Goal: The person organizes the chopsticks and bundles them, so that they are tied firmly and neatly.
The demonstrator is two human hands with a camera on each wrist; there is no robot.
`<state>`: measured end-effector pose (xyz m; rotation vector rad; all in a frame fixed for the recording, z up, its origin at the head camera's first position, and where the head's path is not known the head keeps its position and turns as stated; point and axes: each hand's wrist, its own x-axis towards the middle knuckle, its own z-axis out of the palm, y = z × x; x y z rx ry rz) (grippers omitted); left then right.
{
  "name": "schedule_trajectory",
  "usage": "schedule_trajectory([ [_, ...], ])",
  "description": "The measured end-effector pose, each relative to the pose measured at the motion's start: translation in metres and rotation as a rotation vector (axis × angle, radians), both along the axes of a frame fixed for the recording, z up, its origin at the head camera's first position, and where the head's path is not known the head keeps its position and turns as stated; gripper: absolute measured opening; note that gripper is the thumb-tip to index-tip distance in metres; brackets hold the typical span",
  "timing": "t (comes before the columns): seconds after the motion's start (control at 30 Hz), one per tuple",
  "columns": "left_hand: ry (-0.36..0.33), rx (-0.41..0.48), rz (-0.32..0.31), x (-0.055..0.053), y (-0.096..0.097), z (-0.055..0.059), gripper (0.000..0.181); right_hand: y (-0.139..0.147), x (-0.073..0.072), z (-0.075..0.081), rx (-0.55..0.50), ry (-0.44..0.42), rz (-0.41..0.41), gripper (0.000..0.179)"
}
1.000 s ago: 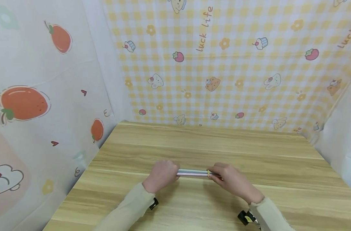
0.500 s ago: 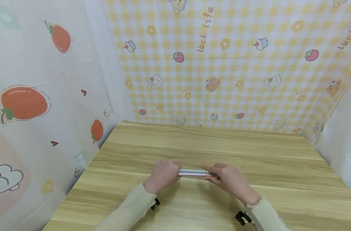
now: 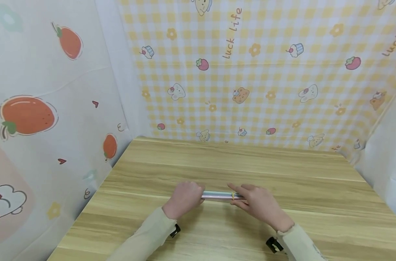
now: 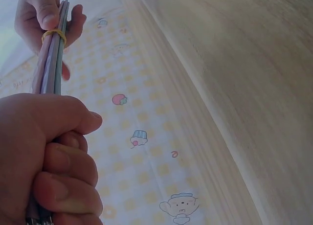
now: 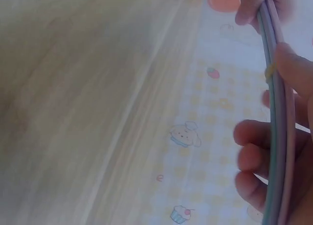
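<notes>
A bundle of slim pastel sticks (image 3: pixel 217 195), in green, purple and pink, is held level above the table between both hands. My left hand (image 3: pixel 184 198) grips one end in a fist; dark, shiny stick ends (image 4: pixel 39 218) peek out below it in the left wrist view. A yellow rubber band (image 3: pixel 233 195) circles the bundle close to my right hand (image 3: pixel 262 206). In the right wrist view, that hand's thumb (image 5: pixel 293 68) lies against the sticks beside the band, its other fingers loosely curled behind them. The far stick ends are hidden by the right hand in the head view.
The wood-grain table (image 3: pixel 237 163) spreads beneath the hands. A yellow checked cloth (image 3: pixel 266 79) with cartoon prints hangs behind it, and a white fruit-print cloth (image 3: pixel 77 79) hangs at the left. A dark wrist camera (image 3: pixel 274 245) sits under the right sleeve.
My right hand has shifted slightly left with the band, and its index finger has moved off the band and now points up and left. My left hand has barely moved.
</notes>
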<state>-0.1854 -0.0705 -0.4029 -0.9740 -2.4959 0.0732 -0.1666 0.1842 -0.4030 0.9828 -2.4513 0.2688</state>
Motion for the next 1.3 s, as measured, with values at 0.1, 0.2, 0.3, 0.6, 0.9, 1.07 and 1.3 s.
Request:
schedule_trajectory([
  [0.1,0.005,0.001,0.002,-0.001,-0.001,-0.001,0.026,0.002,0.000,0.002,-0.001,-0.047,0.001,0.035],
  [0.2,0.005,0.005,0.008,-0.001,-0.001,-0.003,0.027,0.003,0.000,0.004,0.003,-0.047,0.019,0.024],
  [0.3,-0.001,0.009,0.010,-0.001,-0.001,-0.003,0.027,0.001,0.001,0.005,0.002,-0.021,0.050,0.018],
  [0.6,-0.006,-0.006,0.024,-0.002,0.001,-0.002,0.029,-0.002,0.002,0.003,-0.020,-0.053,0.096,0.017],
  [0.9,0.027,0.003,0.013,-0.001,0.002,-0.004,0.029,-0.002,0.002,0.002,-0.073,-0.111,0.095,0.026],
  [1.07,0.031,-0.005,0.017,-0.001,0.003,-0.003,0.029,-0.005,0.001,0.002,-0.049,-0.090,0.058,0.033],
  [1.3,0.025,-0.013,0.030,-0.001,0.006,-0.003,0.027,-0.012,-0.001,0.000,-0.022,0.045,0.036,0.040],
])
